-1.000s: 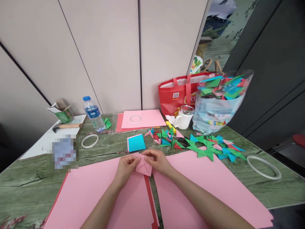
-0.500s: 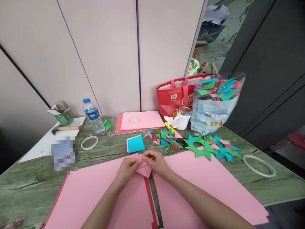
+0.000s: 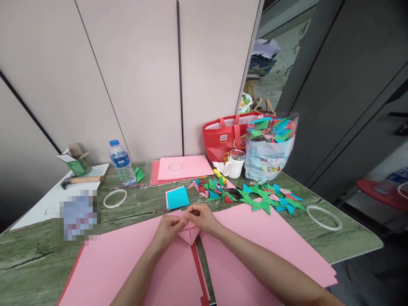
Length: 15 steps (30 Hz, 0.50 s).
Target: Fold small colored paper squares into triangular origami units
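Both hands pinch a small folded piece of pink paper (image 3: 190, 235) with crossing crease lines. My left hand (image 3: 168, 229) grips its left side between thumb and fingers. From the right, my right hand (image 3: 201, 219) pinches its upper edge, and the two sets of fingertips nearly meet. The piece's pointed lower corner faces me. Beneath the hands lie large pink sheets in a left stack (image 3: 127, 263) and a right stack (image 3: 251, 242), with a red strip showing at the gap. A blue square of paper (image 3: 178, 198) lies just beyond the hands.
Folded green, blue, pink and red pieces (image 3: 261, 197) lie at the back right. Behind stand a white mug (image 3: 235, 165), a red bag (image 3: 219, 142) and a plastic bag of folded pieces (image 3: 267, 153). At left are a water bottle (image 3: 123, 163), a hammer (image 3: 84, 179) and a white ring (image 3: 115, 198).
The view has shifted, showing more of the right side of the room. Both hands still pinch the pink paper, whose crossed creases and lower point now show more plainly.
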Each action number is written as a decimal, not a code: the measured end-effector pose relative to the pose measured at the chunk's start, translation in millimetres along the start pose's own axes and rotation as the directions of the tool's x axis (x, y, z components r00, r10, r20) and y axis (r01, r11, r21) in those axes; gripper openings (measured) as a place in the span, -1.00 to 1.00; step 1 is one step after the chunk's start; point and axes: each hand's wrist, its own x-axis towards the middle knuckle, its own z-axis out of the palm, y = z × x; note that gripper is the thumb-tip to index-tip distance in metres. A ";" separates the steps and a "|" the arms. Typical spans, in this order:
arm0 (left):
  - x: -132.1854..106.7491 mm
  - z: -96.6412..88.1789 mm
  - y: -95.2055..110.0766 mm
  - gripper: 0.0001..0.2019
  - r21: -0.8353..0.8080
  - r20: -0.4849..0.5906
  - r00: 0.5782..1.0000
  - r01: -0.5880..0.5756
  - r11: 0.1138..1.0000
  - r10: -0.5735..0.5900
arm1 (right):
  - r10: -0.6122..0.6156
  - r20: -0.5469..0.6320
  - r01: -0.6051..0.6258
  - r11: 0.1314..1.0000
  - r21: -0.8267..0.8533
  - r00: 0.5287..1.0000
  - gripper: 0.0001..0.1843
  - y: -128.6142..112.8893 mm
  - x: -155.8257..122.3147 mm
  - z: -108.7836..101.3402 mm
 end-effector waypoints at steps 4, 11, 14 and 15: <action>0.0 -0.2 -2.9 -0.58 -0.105 0.039 0.999 0.008 0.994 -0.004 | -0.013 -0.027 0.013 1.000 -0.020 1.000 -0.80 -0.7 4.3 -1.1; 3.0 -5.3 -7.3 -0.59 -0.136 -0.106 0.994 -0.031 0.990 0.016 | 0.008 0.094 -0.006 1.000 -0.022 0.996 -0.81 -0.5 6.3 -6.0; 3.9 -5.6 -4.2 -0.62 -0.103 -0.190 0.981 -0.057 0.993 0.036 | 0.064 0.088 -0.068 0.997 0.036 0.994 -0.79 -0.1 7.5 -9.9; 4.0 -5.6 -3.3 -0.64 -0.098 -0.210 0.977 -0.066 0.993 0.044 | 0.090 0.061 -0.094 0.993 0.068 0.994 -0.76 -0.1 8.3 -10.7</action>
